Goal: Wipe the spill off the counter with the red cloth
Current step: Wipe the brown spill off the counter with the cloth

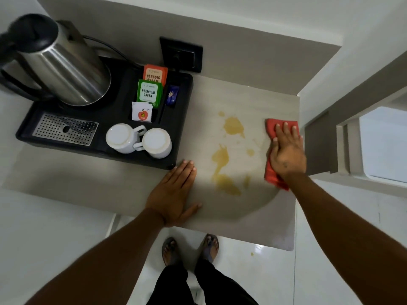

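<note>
I am pressing my right hand (pixel 286 150) flat, fingers spread, on the red cloth (pixel 273 175) at the counter's (pixel 132 186) right edge, just beside the yellow spill (pixel 226 150). My palm is covering most of the cloth. My left hand (pixel 174 192) is lying open and flat, holding nothing, near the black tray (pixel 180 137). The kettle's (pixel 59 62) handle is running out of view.
</note>
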